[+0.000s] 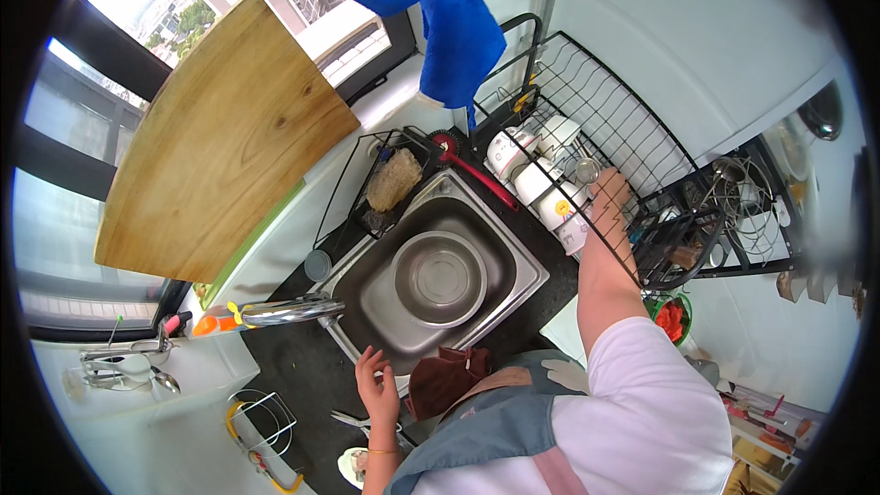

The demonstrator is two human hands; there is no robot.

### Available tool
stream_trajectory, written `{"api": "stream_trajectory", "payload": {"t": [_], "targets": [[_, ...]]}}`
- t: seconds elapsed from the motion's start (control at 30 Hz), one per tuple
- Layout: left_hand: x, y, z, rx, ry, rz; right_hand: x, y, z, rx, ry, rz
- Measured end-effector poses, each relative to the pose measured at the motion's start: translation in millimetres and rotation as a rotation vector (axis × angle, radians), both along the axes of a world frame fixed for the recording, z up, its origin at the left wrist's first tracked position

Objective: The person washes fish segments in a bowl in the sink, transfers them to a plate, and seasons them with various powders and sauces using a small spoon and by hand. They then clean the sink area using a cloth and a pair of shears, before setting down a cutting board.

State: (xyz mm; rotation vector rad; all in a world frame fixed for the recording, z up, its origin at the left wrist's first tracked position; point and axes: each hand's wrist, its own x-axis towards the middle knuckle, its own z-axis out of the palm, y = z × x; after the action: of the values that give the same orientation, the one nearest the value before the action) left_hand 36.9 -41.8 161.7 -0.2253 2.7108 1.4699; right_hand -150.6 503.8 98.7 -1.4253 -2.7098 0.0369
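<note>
My right arm reaches into a black wire dish rack, where my right hand (610, 187) is partly behind the wires, close to a small round strainer (587, 170). What its fingers do there cannot be told. White bowls (540, 182) with printed patterns stand in a row beside it. My left hand (377, 378) hovers at the near edge of the steel sink (364, 330), fingers apart and holding nothing. A round stainless steel basin (440, 278) sits in the sink. The faucet (295, 309) reaches over the sink's left side.
A wooden board (227, 144) leans at the window. A blue cloth (454, 27) hangs above. Around the sink are a red-handled brush (481, 182), a loofah (394, 180) in a wire caddy and scissors (350, 419). A brown cloth (447, 381) lies against the near edge.
</note>
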Motion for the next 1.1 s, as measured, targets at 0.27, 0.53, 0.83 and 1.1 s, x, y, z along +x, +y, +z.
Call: {"api": "stream_trajectory", "payload": {"t": [0.27,0.53,0.83,1.1], "targets": [[10,-14,-11,0.021,-0.044,-0.002,5,-6,3,0.020,-0.013,0.000],[18,-31,-10,0.025,-0.086,0.005,9,-6,6,0.032,-0.015,-0.004],[28,-47,-20,0.031,-0.095,-0.009,13,-7,8,0.043,-0.024,-0.012],[25,-43,-14,0.014,-0.071,-0.070,20,-15,17,0.039,-0.019,-0.027]]}}
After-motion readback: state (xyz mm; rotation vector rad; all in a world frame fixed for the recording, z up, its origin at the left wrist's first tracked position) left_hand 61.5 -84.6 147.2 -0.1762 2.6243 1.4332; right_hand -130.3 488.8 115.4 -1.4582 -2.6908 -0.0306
